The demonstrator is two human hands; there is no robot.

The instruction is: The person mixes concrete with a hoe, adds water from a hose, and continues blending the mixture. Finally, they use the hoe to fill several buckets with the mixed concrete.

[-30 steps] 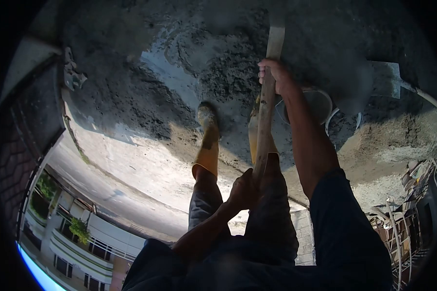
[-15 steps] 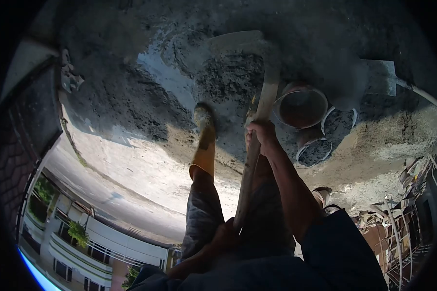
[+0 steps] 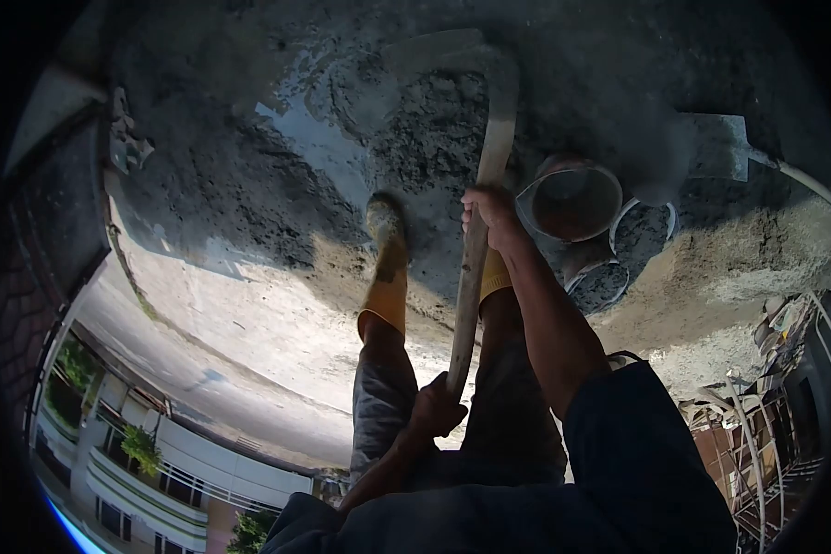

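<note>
A long-handled hoe (image 3: 468, 295) slants through the middle of the view, its wooden shaft running away from my body. My left hand (image 3: 437, 407) is closed round the near end of the shaft, in front of my thighs. Farther up, my right hand (image 3: 492, 217) wraps the shaft with the arm stretched out. The broad hoe blade (image 3: 434, 51) lies at the far end, dim in shadow, over the dark wet mortar (image 3: 434, 129). A yellow rubber boot (image 3: 387, 268) is planted at the mortar's near edge; the other boot is partly hidden behind the shaft and my right arm.
Right of my right hand stands a bucket (image 3: 576, 200), with two more mortar-smeared buckets (image 3: 644, 235) (image 3: 600, 284) beside it. A shovel (image 3: 718, 146) lies farther right. Scrap and rods (image 3: 757, 443) are piled at lower right; a gate (image 3: 55, 240) borders the left.
Both hands and the hoe have shifted forward, away from my body, and slightly left. The blade is farther up in view. My grip on the shaft stays closed.
</note>
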